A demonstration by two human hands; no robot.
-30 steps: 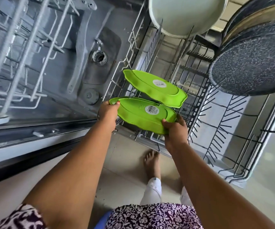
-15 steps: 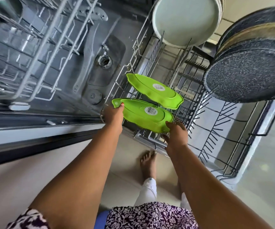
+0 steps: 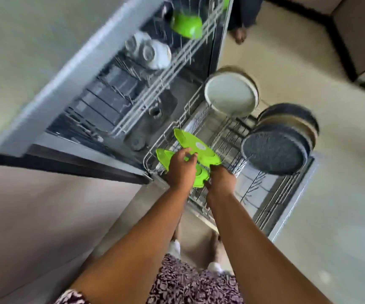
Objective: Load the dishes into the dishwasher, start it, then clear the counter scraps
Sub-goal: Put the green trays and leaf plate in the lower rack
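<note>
Bare forearms here, no sleeves past the elbow; a dark purple-and-white floral print garment (image 3: pixel 190 284) below, white trouser cuffs (image 3: pixel 174 247), bare feet (image 3: pixel 216 244).

Single head view — steeply downward over the open dishwasher (image 3: pixel 133 102), hands (image 3: pixel 180 170) near

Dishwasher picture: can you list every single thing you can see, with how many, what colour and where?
Green leaf-shaped plates: two, bright green, near left corner of the lower rack.
Pale round plates: at least two, off-white, standing at the far end of the lower rack.
Dark speckled plates: several stacked on edge with beige ones, right side of the lower rack.
Lower rack: one, grey wire, pulled out.
Green bowl: one, upper rack.
White cups: a few, blurred, upper rack.
Left hand: on the nearer green plate.
Right hand: at that plate's near edge.
</note>
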